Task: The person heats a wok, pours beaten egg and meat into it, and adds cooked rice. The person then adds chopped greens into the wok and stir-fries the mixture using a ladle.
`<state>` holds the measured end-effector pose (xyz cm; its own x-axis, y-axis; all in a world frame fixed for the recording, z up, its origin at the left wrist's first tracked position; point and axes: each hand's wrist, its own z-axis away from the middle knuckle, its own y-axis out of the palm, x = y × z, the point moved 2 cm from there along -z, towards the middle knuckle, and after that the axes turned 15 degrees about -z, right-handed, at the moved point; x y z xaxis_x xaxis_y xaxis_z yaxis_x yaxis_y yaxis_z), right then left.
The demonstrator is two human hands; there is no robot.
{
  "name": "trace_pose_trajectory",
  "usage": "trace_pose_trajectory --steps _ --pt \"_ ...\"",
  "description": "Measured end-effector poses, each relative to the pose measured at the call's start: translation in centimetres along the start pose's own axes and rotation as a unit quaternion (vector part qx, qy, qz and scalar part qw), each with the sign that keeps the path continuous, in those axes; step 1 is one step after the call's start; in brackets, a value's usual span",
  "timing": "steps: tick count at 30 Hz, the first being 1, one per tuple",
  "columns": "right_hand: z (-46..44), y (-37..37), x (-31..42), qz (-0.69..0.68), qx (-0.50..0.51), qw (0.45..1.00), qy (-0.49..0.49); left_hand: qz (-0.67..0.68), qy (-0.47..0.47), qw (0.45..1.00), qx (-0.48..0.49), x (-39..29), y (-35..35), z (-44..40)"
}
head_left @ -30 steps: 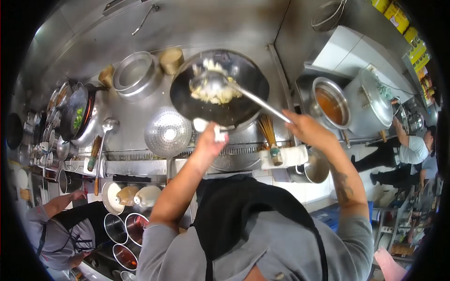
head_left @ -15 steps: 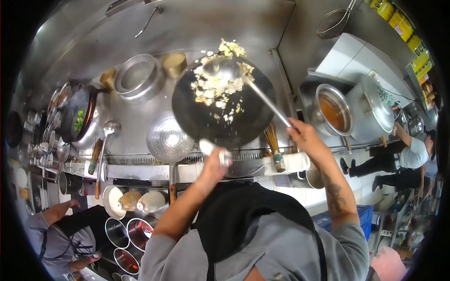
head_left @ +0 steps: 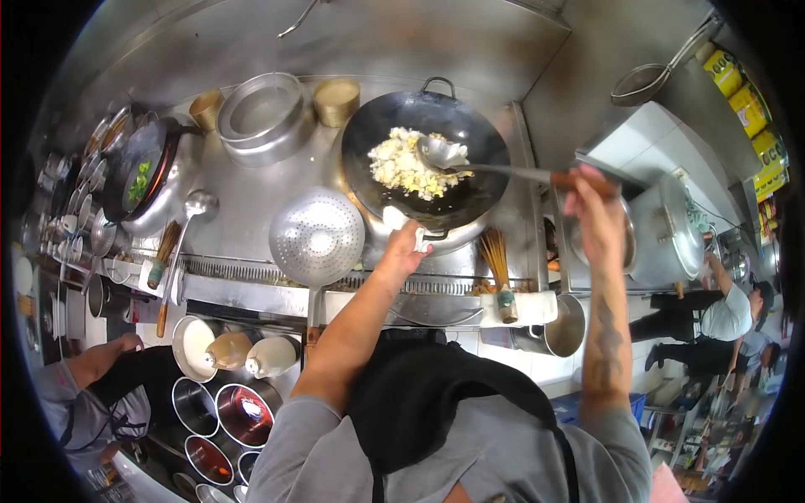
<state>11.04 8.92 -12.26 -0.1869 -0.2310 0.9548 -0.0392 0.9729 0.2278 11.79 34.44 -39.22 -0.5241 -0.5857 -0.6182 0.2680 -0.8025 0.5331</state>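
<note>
A black two-handled wok (head_left: 485,138) sits over the burner, with white and yellow pieces of fried food, looking like rice with egg (head_left: 394,163), in its middle. My left hand (head_left: 404,250) is closed on a folded white cloth (head_left: 392,218) at the wok's near rim, beside the near loop handle. In my right hand (head_left: 597,218), somewhat blurred, is the wooden handle of a long ladle (head_left: 503,169). The ladle's bowl rests in the food, and its shaft crosses the wok's right rim.
A perforated strainer (head_left: 317,239) lies left of the wok, near another ladle (head_left: 199,204). Bamboo brushes (head_left: 496,264) stand along the front edge. A lidded pot (head_left: 671,235) is at the right. One co-worker (head_left: 92,402) stands at left; others (head_left: 721,318) are at far right.
The food tossed in the air has landed in the wok, which sits lower. My right hand has moved right and up, and the ladle lies flatter across the rim.
</note>
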Motion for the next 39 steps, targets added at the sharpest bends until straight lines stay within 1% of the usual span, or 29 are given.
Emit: trace_pose_trajectory --steps 1,2,3,4,5,6,7,8,9,10,11,12,15,17,19,20,21,23,26,27,29,30,33,34,35,36,37,38,39 --pt "-3.0 1.5 -2.2 0.119 -0.038 0.988 -0.091 -0.001 0.0 1.0 -0.006 0.1 0.0 0.1" --pt "-7.8 1.7 -5.7 0.132 -0.063 0.983 -0.114 -0.017 0.012 1.0 -0.012 0.2 0.0 0.0" --pt "-13.7 2.2 -8.6 0.023 -0.029 0.988 -0.147 -0.021 0.003 1.0 -0.017 0.2 0.1 0.5" --pt "-17.0 4.5 -6.9 -0.035 -0.038 0.991 -0.123 -0.028 -0.003 0.999 -0.022 -0.3 0.5 1.2" --pt "-18.8 7.2 -3.5 -0.092 -0.045 0.99 -0.098 -0.032 -0.008 0.999 -0.027 -0.6 0.7 1.4" --pt "-19.3 8.9 -0.8 -0.101 -0.025 0.983 -0.149 -0.02 0.012 1.0 -0.014 -0.2 0.3 0.8" --pt "-19.7 10.6 1.5 -0.112 -0.004 0.974 -0.199 -0.016 0.01 0.999 -0.027 0.0 0.3 0.9" --pt "-18.8 11.6 2.8 -0.144 0.028 0.969 -0.199 -0.015 0.008 0.999 -0.04 -0.1 0.6 1.1" --pt "-19.2 12.0 1.1 -0.094 0.021 0.974 -0.203 -0.015 0.006 0.999 -0.051 -0.4 0.7 1.2" --pt "-19.3 12.3 -2.1 -0.043 0.014 0.978 -0.205 -0.014 0.003 0.999 -0.038 -0.4 0.6 1.1" --pt "-19.0 12.4 -5.6 0.011 0.006 0.979 -0.204 -0.017 -0.009 0.999 -0.04 0.0 0.4 1.3" --pt "-20.0 13.2 -8.8 -0.064 0.013 0.99 -0.128 -0.022 -0.017 0.999 -0.04 0.0 0.3 1.1" --pt "-22.9 14.7 -4.4 -0.116 -0.005 0.98 -0.16 -0.019 -0.023 0.999 -0.04 -0.1 0.5 0.9" --pt "-22.0 15.0 -2.3 -0.193 0.073 0.964 -0.166 -0.011 -0.021 0.999 -0.041 -0.3 0.5 0.7" --pt "-20.1 15.8 -6.0 -0.07 0.075 0.978 -0.182 -0.01 -0.02 0.999 -0.037 -0.1 0.5 0.8" --pt "-21.6 16.2 -10.0 -0.119 0.072 0.988 -0.061 -0.013 -0.025 0.999 -0.038 0.0 0.6 0.8" --pt "-21.2 17.3 -7.9 -0.097 0.027 0.994 -0.043 -0.015 -0.025 0.999 -0.04 -0.1 0.6 0.6" --pt "-21.2 17.8 -5.6 -0.109 0.05 0.989 -0.084 -0.014 -0.028 0.998 -0.048 -0.1 0.4 0.8" --pt "-17.8 17.6 -4.6 -0.205 0.093 0.961 -0.158 -0.001 -0.032 0.998 -0.061 -0.5 0.8 1.1" --pt "-17.6 17.6 -6.8 -0.141 0.077 0.979 -0.124 0.001 -0.04 0.997 -0.067 -0.5 0.9 1.1" --pt "-19.1 18.8 -9.7 -0.139 0.134 0.98 -0.05 0.001 -0.043 0.997 -0.063 -0.5 0.9 1.0" --pt "-18.9 19.4 -8.0 -0.108 0.127 0.984 -0.057 0.001 -0.04 0.998 -0.054 -0.2 0.7 0.5" --pt "-15.5 19.1 -3.3 -0.103 0.112 0.98 -0.127 -0.005 -0.035 0.999 -0.03 0.0 0.3 -0.4" --pt "-14.3 18.5 -3.1 -0.138 0.113 0.976 -0.128 -0.006 -0.036 0.999 -0.023 0.3 0.2 -0.4" --pt "-14.8 18.3 -5.5 -0.134 0.144 0.975 -0.102 0.006 -0.037 0.999 -0.03 0.6 0.1 -0.4" --pt "-15.9 17.9 -9.7 -0.132 0.173 0.973 -0.076 0.016 -0.038 0.998 -0.037 0.4 0.1 -0.3" --pt "-16.7 17.7 -11.7 -0.131 0.202 0.969 -0.056 0.023 -0.035 0.998 -0.042 0.0 0.3 -0.1" --pt "-16.8 17.8 -9.9 -0.091 0.183 0.977 -0.053 0.027 -0.03 0.998 -0.041 -0.3 0.5 0.3" --pt "-16.4 18.0 -6.9 -0.098 0.154 0.981 -0.071 0.024 -0.022 0.999 -0.034 -0.9 0.6 -0.1"
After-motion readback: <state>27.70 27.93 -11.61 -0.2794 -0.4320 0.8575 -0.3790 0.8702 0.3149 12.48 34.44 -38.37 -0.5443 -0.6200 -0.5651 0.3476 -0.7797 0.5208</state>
